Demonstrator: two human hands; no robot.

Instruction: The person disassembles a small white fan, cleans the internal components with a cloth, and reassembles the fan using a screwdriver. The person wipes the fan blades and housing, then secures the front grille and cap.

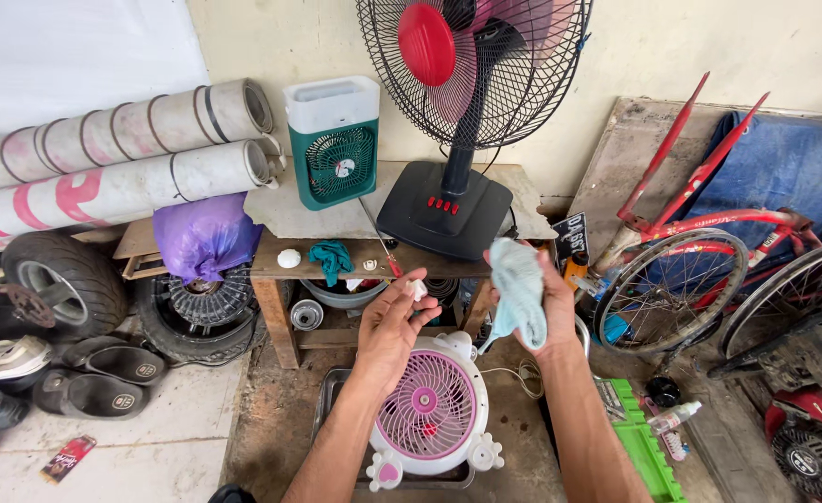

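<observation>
My left hand point(390, 326) is raised palm up over a small white and pink fan point(429, 410) and pinches a small white piece point(417, 288) at its fingertips. My right hand point(541, 303) holds a light blue cloth point(517, 289) bunched in its fingers, just right of the left hand. The small fan lies face up on a metal tray point(329, 396) on the ground below both hands.
Behind stands a low wooden bench point(336, 261) carrying a black and red pedestal fan point(457, 112), a green and white cooler fan point(334, 140), a teal rag and a screwdriver. Rolled mats, tyres and shoes lie left. A red bicycle point(709, 242) and green crate point(648, 442) sit right.
</observation>
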